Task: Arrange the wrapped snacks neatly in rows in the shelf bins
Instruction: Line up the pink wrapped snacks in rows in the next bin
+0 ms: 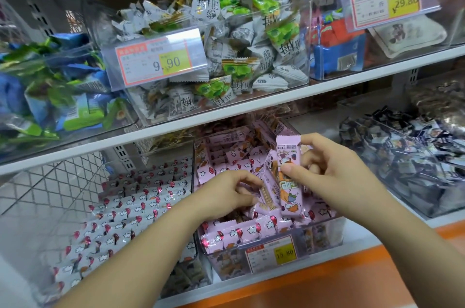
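Nearest, the left hand (224, 194) pinches a tilted pink bar (267, 195). The right hand's (334, 177) fingers (292, 169) grip an upright pink bar (286, 149) over the pink bin (324, 233). Its near rows look neat, the far bars jumbled, so I judge it roughly half done.

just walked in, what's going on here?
A person is sorting pink snacks in a clear bin on the lower shelf. The right hand pinches one pink bar upright over the bin, and the left hand holds a second pack beside it. Packs at the bin's front lie in a row; those behind look jumbled. The white snacks in the bin to the left sit in neat rows.
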`<action>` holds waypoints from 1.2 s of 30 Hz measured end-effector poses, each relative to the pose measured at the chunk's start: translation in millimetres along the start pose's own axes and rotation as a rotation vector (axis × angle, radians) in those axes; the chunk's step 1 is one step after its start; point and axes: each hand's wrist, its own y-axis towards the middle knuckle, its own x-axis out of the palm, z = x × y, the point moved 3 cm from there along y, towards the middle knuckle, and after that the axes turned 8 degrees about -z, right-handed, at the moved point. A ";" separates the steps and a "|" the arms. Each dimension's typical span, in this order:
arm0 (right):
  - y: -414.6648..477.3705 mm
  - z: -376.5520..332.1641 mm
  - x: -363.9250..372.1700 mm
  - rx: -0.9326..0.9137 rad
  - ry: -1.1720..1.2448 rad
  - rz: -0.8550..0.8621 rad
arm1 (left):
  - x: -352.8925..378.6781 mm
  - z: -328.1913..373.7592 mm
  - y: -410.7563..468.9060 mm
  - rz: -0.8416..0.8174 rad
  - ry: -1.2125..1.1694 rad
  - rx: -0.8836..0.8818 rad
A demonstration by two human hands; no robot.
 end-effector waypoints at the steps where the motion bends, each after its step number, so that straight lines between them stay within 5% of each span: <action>1: -0.1 -0.3 0.9 -0.001 0.001 0.001 | -0.8 1.3 0.2 0.011 0.016 0.001; 10: 1.1 -6.9 19.0 -0.084 0.000 -0.033 | -23.9 17.4 -35.7 0.227 0.003 0.145; 17: 14.3 -16.2 56.5 -0.106 -0.269 -0.301 | -16.1 10.9 -55.5 0.271 -0.273 0.300; 23: 25.5 -12.1 62.6 -0.032 -0.308 -0.326 | -20.6 -10.7 -58.4 0.450 -0.494 0.343; 26: 30.0 -12.6 52.5 -0.037 -0.232 -0.209 | -27.6 -20.0 -61.5 0.477 -0.561 0.339; 31: 37.5 -8.4 45.7 -0.008 0.142 0.016 | -32.2 -31.7 -64.6 0.456 -0.058 0.205; 36: 46.9 -14.8 62.3 0.024 -0.341 -0.217 | -31.7 -40.2 -62.6 0.415 0.160 0.200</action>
